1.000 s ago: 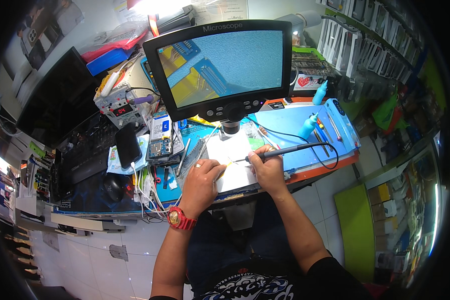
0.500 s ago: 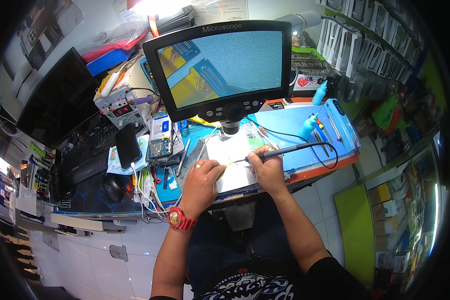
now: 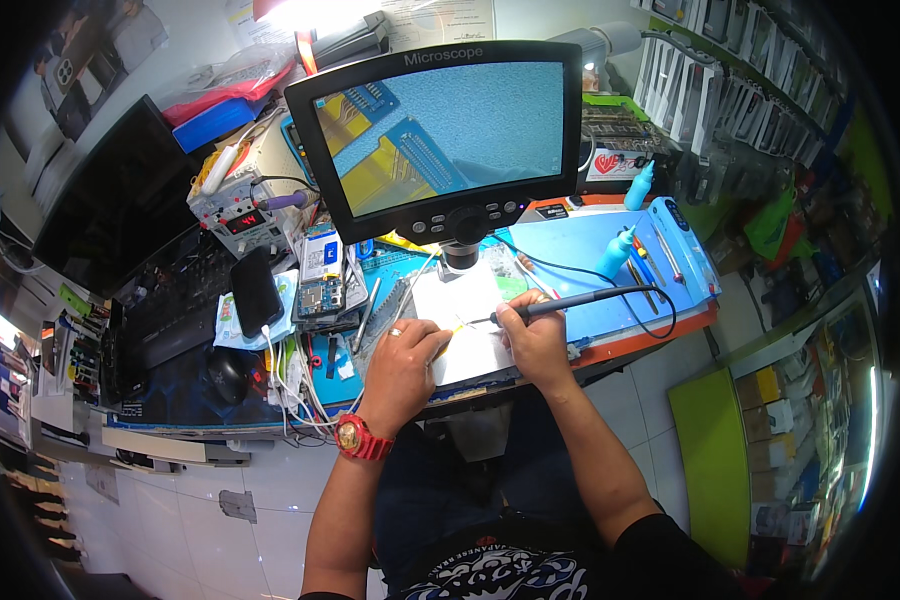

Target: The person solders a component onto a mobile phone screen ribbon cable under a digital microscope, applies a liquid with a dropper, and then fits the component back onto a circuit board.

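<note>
Seen from above, 2 hands work at a crowded repair bench. The right hand (image 3: 538, 340) is closed around a black soldering iron (image 3: 570, 302), its tip pointing left onto a white work pad (image 3: 465, 300). The left hand (image 3: 400, 362), just beside it, pinches a thin yellow strip (image 3: 447, 338) against the pad. Soldering appears underway; steady tip placement matters next. Above both hands, a microscope screen (image 3: 440, 135) shows enlarged connectors. Right of the right hand, 2 blue bottles (image 3: 618, 250) stand, their contents unseen.

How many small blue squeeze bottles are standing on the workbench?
2. One blue bottle stands on the blue mat, right of the soldering iron cable. The other bottle stands farther back, beside the microscope screen. Clutter may hide more.
</note>
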Action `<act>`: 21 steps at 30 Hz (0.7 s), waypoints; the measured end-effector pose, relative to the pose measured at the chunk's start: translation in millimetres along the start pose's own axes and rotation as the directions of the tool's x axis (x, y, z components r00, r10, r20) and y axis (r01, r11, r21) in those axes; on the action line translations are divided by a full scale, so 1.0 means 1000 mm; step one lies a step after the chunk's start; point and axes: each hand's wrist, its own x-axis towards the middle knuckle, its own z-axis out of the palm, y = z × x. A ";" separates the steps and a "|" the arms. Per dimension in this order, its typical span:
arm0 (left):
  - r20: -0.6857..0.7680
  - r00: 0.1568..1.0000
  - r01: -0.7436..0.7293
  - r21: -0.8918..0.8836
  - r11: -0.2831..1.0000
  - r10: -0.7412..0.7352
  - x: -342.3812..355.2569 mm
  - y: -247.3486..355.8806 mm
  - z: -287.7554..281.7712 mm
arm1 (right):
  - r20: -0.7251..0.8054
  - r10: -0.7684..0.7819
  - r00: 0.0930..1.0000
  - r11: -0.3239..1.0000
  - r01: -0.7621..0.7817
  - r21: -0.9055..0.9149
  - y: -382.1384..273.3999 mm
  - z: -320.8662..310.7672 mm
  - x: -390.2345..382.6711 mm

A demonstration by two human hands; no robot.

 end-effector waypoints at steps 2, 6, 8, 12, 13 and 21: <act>0.000 1.000 0.000 0.001 1.000 0.000 0.000 0.000 0.000 | 0.002 -0.005 1.000 1.000 0.005 -0.008 0.000 0.000 0.000; -0.003 1.000 0.001 -0.003 1.000 -0.001 0.000 -0.001 0.001 | 0.007 0.000 1.000 1.000 0.001 -0.021 -0.001 0.000 0.000; -0.002 1.000 0.003 -0.004 1.000 -0.003 -0.001 -0.001 0.001 | 0.008 0.000 1.000 1.000 0.000 -0.020 -0.001 0.000 0.000; 0.004 1.000 0.008 -0.001 1.000 -0.008 -0.001 -0.001 0.001 | 0.018 0.011 1.000 1.000 -0.011 -0.021 -0.003 0.000 0.000; 0.006 1.000 0.010 0.000 1.000 -0.010 -0.001 -0.001 0.001 | 0.018 0.015 1.000 1.000 -0.015 -0.012 -0.003 0.000 0.000; 0.000 1.000 0.004 0.000 1.000 -0.004 -0.001 -0.001 0.000 | 0.010 0.037 0.999 0.999 -0.037 -0.001 -0.005 0.000 -0.001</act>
